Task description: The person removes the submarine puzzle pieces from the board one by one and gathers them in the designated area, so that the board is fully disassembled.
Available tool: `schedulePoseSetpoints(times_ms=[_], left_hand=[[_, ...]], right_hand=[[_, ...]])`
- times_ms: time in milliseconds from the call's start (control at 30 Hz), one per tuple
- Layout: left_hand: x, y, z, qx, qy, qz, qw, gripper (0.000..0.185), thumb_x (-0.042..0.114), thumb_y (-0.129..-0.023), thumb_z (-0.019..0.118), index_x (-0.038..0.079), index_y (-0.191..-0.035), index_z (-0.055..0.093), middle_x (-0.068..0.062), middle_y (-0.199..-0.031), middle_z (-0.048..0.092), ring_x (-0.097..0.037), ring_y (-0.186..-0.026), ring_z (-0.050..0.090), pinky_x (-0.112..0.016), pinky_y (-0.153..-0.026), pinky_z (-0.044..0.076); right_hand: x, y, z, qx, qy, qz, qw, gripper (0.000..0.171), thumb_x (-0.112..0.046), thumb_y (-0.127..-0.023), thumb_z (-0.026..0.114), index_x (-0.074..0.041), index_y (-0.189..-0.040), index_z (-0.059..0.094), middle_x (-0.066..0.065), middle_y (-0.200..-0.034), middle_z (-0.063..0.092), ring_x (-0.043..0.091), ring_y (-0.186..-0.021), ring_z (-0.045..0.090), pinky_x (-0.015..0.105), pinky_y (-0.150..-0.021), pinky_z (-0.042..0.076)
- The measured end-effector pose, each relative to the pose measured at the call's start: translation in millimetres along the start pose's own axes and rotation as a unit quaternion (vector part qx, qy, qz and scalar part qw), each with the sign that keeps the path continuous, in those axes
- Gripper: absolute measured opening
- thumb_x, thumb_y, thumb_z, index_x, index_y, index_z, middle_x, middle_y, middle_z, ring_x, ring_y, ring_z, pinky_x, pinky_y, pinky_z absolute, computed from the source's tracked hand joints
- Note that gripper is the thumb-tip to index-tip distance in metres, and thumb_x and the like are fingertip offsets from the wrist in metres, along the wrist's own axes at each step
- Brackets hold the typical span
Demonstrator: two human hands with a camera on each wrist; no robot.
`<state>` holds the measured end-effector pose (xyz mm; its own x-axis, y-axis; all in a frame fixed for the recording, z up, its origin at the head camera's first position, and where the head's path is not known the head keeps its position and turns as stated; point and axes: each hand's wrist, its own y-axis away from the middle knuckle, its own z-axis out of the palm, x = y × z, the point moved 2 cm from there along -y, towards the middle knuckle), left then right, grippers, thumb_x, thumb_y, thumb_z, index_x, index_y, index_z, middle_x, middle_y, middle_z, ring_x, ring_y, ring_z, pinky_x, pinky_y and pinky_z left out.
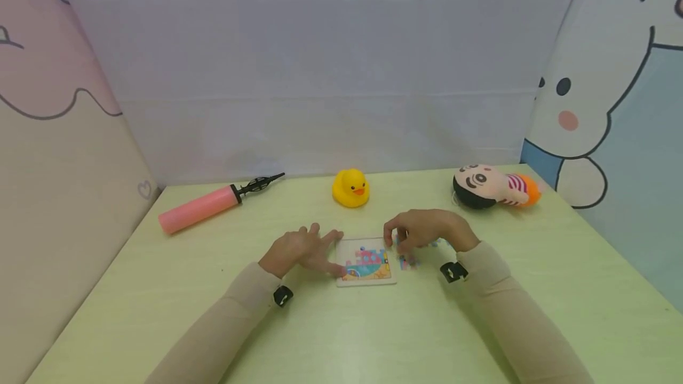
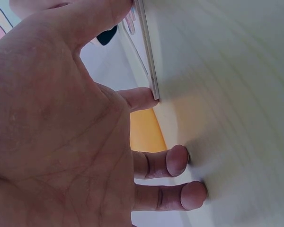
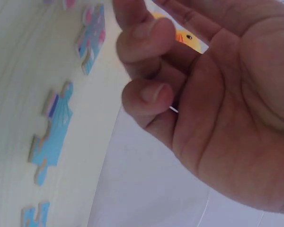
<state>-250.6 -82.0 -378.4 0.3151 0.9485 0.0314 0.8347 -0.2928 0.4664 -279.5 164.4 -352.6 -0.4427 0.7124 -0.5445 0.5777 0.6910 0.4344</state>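
a small jigsaw puzzle board (image 1: 366,261) lies flat on the pale green tabletop (image 1: 341,325) between a person's two hands, its picture partly filled in judging by the coloured patch, though the head view is too small to count gaps. loose puzzle pieces (image 1: 408,261) lie just beside the board's right edge, so part of the work appears left to do. the left hand (image 1: 301,249) rests with fingers spread and straight, fingertips (image 2: 179,160) on the tabletop and against the board's left edge, steadying it. the right hand (image 1: 421,229) hovers over the loose pieces with fingers curled; whether it pinches one cannot be told. beyond sit a yellow rubber duck (image 1: 350,187), a pink hand pump (image 1: 205,205) and a doll (image 1: 493,185).
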Motion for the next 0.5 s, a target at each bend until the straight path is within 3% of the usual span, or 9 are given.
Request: schedulePoseSetpoints(times_ms=[200,500], left_hand=[[-0.1,0.1,-1.5,-0.001,0.000,-0.005,1.0000,0.088,0.077,-0.082,0.057,0.037,-0.155,0.029,-0.018,-0.152,0.035,-0.039,-0.122,0.048,-0.054,-0.087,0.049],[-0.1,-0.3,-1.2,-0.006,0.005,-0.005,1.0000,0.088,0.077,-0.082,0.058,0.038,-0.155,0.028,-0.018,-0.151,0.035,-0.039,-0.121,0.048,-0.055,-0.087,0.049]], right_hand=[[-12,-10,8,0.008,0.010,0.012,1.000,0.023,-0.013,-0.094,0.071,-0.015,-0.114,0.059,0.002,-0.081,0.065,0.021,-0.063,0.062,0.030,-0.065,0.047],[-28,-20,23,0.004,0.014,0.009,1.000,0.037,-0.016,-0.094,0.071,-0.015,-0.125,0.051,0.000,-0.079,0.062,0.020,-0.057,0.058,0.028,-0.058,0.048]])
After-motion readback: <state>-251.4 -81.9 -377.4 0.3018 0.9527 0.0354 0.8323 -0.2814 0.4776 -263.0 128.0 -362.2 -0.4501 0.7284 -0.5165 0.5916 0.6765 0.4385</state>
